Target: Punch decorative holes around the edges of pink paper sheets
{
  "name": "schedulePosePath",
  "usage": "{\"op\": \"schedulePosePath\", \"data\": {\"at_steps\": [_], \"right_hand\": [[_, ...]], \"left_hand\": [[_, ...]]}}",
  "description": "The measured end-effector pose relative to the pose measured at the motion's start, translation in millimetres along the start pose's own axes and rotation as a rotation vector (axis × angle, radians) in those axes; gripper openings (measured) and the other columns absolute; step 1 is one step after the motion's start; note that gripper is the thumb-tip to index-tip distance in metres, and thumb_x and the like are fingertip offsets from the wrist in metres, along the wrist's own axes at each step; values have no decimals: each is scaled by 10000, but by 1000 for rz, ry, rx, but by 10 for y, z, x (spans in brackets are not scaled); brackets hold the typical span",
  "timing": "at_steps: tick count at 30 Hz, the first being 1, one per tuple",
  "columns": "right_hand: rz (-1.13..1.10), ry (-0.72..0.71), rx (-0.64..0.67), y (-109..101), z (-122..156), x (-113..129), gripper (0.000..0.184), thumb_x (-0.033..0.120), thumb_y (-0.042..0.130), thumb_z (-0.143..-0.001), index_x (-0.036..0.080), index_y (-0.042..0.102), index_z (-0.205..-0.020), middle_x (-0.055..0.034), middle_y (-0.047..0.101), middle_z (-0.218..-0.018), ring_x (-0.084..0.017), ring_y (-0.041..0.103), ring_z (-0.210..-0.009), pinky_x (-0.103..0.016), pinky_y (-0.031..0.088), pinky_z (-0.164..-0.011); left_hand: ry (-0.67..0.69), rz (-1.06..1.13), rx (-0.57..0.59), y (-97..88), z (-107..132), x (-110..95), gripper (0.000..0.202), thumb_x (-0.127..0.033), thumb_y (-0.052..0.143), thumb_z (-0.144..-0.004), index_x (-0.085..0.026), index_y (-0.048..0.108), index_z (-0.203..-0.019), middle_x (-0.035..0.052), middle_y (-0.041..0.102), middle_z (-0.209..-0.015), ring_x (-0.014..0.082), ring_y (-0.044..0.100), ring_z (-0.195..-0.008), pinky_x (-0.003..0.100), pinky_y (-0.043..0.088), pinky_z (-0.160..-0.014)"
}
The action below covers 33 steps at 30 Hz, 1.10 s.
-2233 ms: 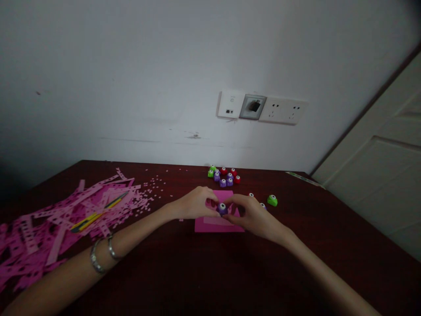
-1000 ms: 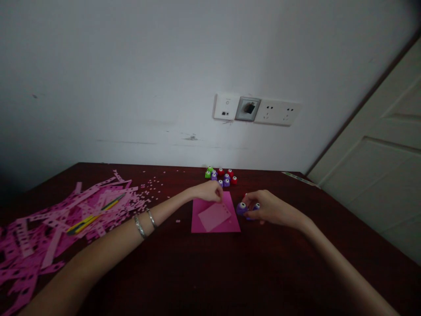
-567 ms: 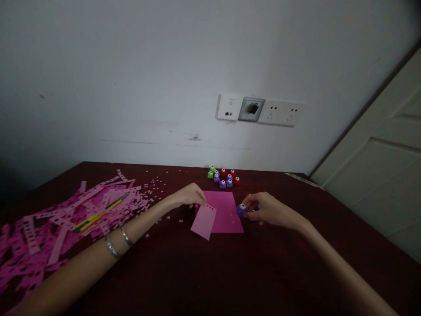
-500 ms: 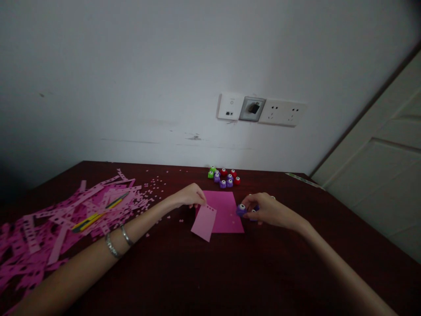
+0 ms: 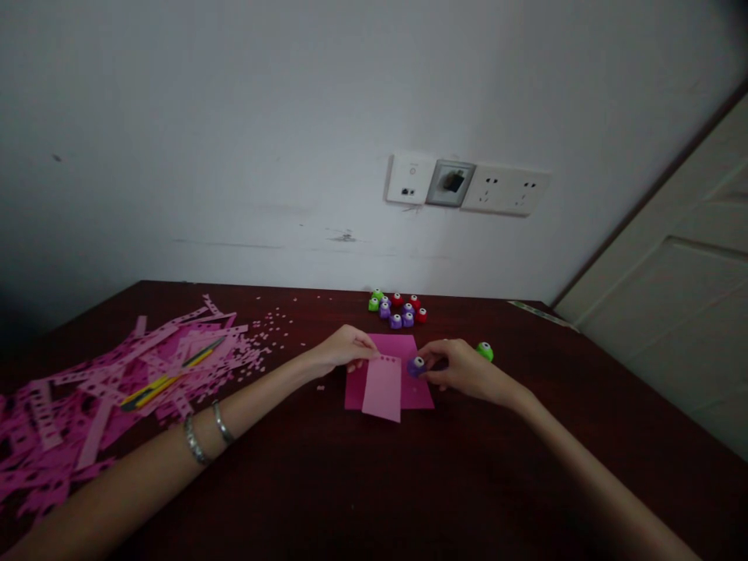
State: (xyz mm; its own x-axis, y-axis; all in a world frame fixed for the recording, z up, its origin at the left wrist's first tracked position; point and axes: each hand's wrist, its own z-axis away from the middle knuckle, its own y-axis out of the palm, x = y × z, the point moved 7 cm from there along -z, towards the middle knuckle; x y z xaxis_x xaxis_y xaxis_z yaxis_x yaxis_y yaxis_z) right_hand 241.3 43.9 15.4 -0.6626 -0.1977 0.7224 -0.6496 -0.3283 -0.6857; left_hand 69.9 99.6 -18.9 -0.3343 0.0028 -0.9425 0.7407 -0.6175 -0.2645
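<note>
A person's left hand (image 5: 347, 348) pinches a pale pink card (image 5: 382, 389) between thumb and fingertips at its upper left corner, over a darker pink sheet (image 5: 355, 396) on a table (image 5: 374, 483); whether card and sheet touch cannot be told. Just right of the card, the right hand (image 5: 461, 366) has thumb and fingers closed on a purple punch (image 5: 415, 367). The card looks light and fairly stiff, easily creased, and probably weakest along its holed top edge; a plain side offers safer hold. The punch, seemingly smooth, hard plastic, is best gripped by its sides.
</note>
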Motion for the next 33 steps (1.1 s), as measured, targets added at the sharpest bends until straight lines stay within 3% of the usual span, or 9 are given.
{"op": "schedulePosePath", "data": {"at_steps": [33], "right_hand": [[3,-14,32,77,-15,0,206,250,597,-766,137,638,-933,-53,650,-826,-120,599,-613,-215,523,-495]], "left_hand": [[3,38,5,71,-3,27,208,-300,640,-694,-107,647,-771,-44,494,-492,51,398,-394,208,308,-396]]}}
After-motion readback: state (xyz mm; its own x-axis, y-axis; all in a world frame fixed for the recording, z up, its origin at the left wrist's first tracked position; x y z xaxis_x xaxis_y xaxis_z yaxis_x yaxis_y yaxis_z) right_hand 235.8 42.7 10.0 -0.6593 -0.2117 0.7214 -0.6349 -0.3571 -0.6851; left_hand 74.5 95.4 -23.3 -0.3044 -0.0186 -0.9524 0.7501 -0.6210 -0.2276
